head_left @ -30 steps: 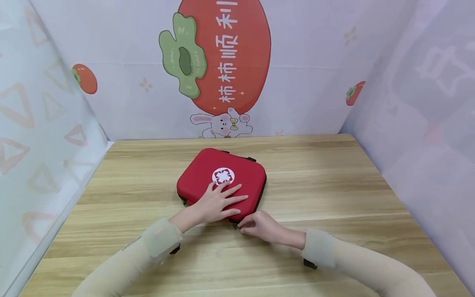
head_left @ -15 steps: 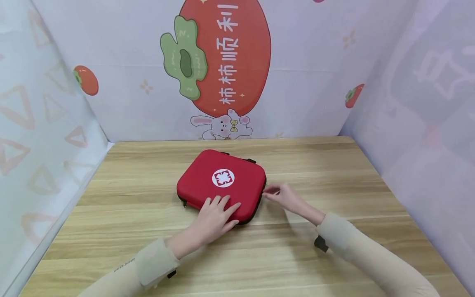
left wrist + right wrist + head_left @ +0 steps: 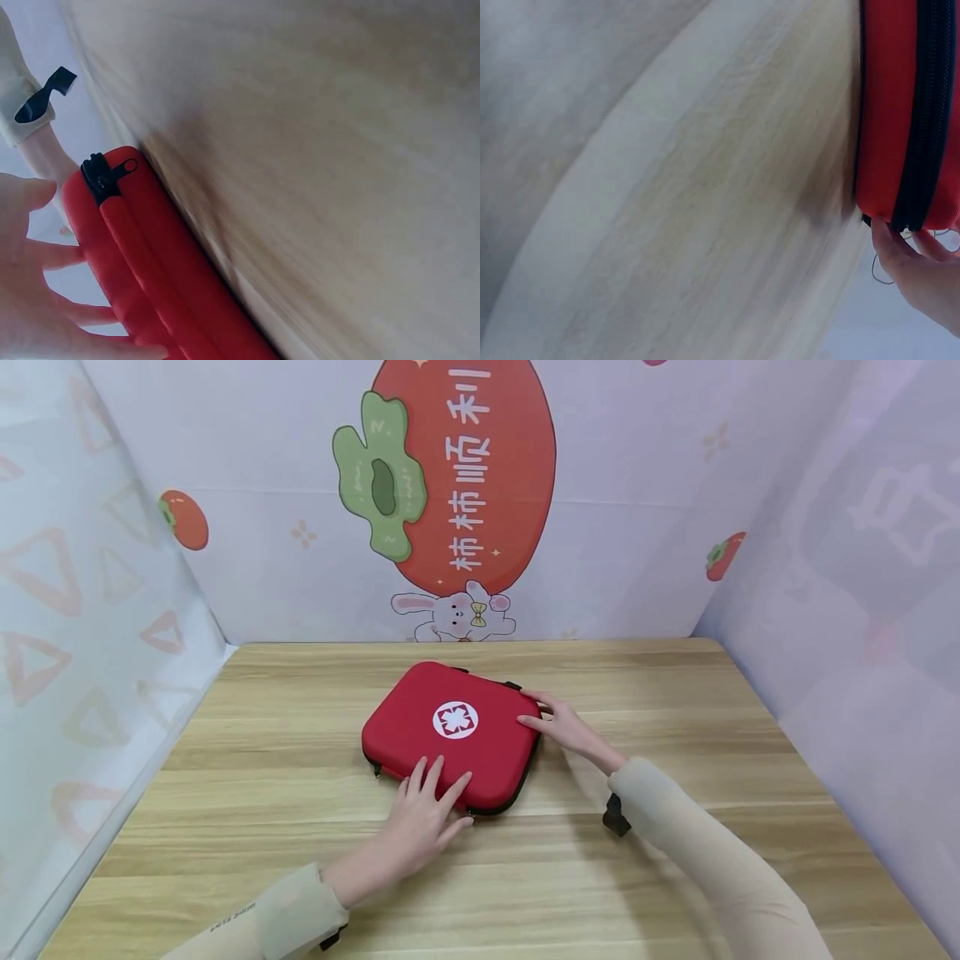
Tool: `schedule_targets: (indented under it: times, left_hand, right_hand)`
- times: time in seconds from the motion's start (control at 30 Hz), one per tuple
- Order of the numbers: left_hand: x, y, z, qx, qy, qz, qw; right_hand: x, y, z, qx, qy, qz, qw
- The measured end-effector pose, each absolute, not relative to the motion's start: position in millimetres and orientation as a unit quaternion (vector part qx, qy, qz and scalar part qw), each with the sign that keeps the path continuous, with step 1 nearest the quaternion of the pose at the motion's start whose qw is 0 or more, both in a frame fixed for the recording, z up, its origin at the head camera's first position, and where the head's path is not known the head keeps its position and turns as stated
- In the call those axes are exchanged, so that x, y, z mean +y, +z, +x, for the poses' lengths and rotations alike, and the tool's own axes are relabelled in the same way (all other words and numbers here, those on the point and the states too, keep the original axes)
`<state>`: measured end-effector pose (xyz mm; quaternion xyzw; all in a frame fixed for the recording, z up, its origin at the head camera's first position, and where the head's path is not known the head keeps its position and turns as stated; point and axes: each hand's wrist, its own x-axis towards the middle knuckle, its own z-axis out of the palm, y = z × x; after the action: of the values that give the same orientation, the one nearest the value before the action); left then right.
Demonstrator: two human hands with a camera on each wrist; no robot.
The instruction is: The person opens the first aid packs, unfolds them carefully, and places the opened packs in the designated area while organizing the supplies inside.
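A red hard-shell first aid case (image 3: 420, 710) with a white round emblem lies shut-lidded on the wooden table. My left hand (image 3: 412, 831) rests spread on its front edge, fingers straight over the lid. In the left wrist view a black zipper pull (image 3: 124, 169) sits at the end of the zipper, beside the left hand (image 3: 45, 292). At the back right corner, my right hand (image 3: 566, 727) touches the case with loosely extended fingers, some on the lid. The right wrist view has that hand (image 3: 919, 274) at the end of the side's black zipper (image 3: 926, 112); its contact is partly hidden.
The wooden table (image 3: 660, 860) extends around the case. A printed backdrop (image 3: 622, 560) rises behind it, with printed side walls left and right. Black straps (image 3: 513, 686) stick out at the case's back edge.
My right hand has moved from the front right corner along the right side to the back right corner, its pinching fingers loosening. My left hand has slid toward the front edge.
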<state>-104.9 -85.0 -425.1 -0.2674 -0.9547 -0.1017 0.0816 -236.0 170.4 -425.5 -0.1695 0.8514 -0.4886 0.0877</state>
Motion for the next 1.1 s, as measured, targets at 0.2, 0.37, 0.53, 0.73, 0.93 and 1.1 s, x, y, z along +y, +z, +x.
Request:
schedule_targets:
  times: [0.2,0.37,0.53,0.73,0.93,1.1]
  left_hand:
    - [-86,-427,-107,-0.947,-0.139,-0.279,0.079]
    - [-90,-427,-114,-0.941,-0.159,-0.295,0.053]
    - [-93,-427,-128,-0.933,-0.16,-0.319,0.041]
    - [-93,-429,-144,-0.927,-0.168,-0.332,0.04]
    - [-90,-434,-158,-0.923,-0.168,-0.342,0.052]
    - [-87,-433,-168,-0.922,-0.167,-0.346,0.05]
  right_hand:
    - [166,-414,-232,0.848,-0.491,-0.169,0.107]
    - [162,-393,-212,0.85,-0.492,-0.16,0.096]
    - [165,-392,-195,0.857,-0.493,-0.13,0.081]
    - [179,-420,-191,0.875,-0.47,-0.104,0.056]
    - [182,-426,-173,0.886,-0.456,-0.07,0.038]
    - [180,-426,-156,0.89,-0.454,-0.044,0.016]
